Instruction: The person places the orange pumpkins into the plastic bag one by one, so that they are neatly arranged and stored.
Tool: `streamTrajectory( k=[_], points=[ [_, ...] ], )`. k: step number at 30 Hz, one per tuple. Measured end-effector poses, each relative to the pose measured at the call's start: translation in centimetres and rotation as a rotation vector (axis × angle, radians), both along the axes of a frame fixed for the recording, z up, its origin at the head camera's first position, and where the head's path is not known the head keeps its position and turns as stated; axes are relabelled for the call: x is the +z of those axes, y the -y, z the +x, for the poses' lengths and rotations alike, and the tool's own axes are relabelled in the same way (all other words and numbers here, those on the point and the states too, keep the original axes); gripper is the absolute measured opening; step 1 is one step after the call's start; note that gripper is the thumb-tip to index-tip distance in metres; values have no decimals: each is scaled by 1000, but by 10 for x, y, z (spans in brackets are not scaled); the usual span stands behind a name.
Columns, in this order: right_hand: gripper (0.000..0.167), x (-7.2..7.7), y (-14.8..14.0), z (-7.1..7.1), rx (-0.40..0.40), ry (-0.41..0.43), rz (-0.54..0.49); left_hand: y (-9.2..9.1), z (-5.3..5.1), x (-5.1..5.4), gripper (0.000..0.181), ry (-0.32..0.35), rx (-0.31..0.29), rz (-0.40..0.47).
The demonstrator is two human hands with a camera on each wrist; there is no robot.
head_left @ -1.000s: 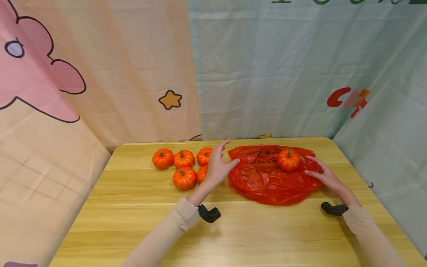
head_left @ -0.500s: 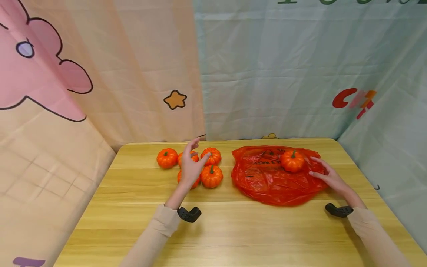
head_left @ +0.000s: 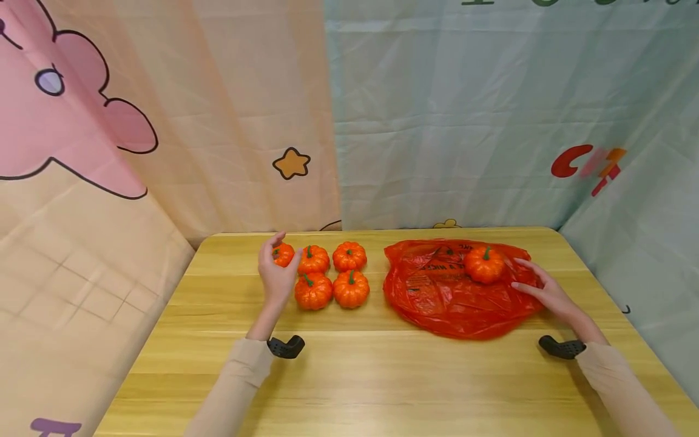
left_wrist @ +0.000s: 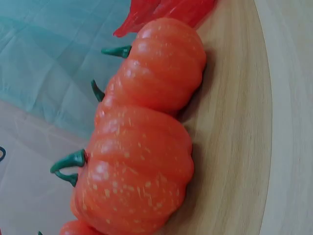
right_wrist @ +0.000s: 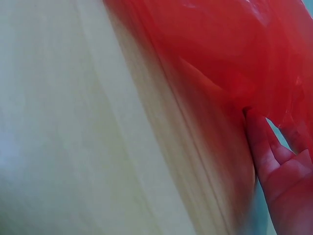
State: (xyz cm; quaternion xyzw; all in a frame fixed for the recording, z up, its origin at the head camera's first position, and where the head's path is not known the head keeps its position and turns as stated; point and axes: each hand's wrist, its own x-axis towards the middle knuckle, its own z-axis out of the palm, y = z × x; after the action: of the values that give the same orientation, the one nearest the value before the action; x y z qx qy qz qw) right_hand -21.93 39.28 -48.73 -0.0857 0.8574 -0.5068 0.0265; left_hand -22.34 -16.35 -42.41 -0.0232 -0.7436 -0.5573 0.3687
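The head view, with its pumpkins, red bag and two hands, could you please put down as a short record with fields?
Surface: wooden table
Pumpkins away from bag: five, three in the far row, two in the near row
Pumpkin at bag: one, toward the right; whether on the bag or in its mouth is unclear
Bag: red bag, spread out, with dark print
Left hand: at the leftmost pumpkin; contact unclear
Right hand: at the bag's right edge, thumb and fingers apart
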Motion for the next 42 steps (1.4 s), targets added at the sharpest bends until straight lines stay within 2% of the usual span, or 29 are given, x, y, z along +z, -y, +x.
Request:
streamTrajectory(
  k=[6, 12, 18, 27, 34, 42],
  points=[
    [60, 0, -1, 1, 3, -2, 2, 25, -12, -15, 40, -40, 57, -28],
    [60, 1, 0, 0, 4, 9, -3, 46, -20, -29, 46, 39, 95, -64],
    [60, -1, 1, -2, 2, 3, -3, 59, -26, -40, 54, 133, 78, -66],
    [62, 2, 2, 0, 0, 9, 23, 66, -31, -45, 68, 388, 51, -81],
    [62, 3, 2, 0, -1, 20, 16, 70, -35, -48, 73, 481, 8, -60],
    [62, 2, 1, 0, 1, 21, 7, 73, -40, -54, 73, 504, -41, -74]
  ],
)
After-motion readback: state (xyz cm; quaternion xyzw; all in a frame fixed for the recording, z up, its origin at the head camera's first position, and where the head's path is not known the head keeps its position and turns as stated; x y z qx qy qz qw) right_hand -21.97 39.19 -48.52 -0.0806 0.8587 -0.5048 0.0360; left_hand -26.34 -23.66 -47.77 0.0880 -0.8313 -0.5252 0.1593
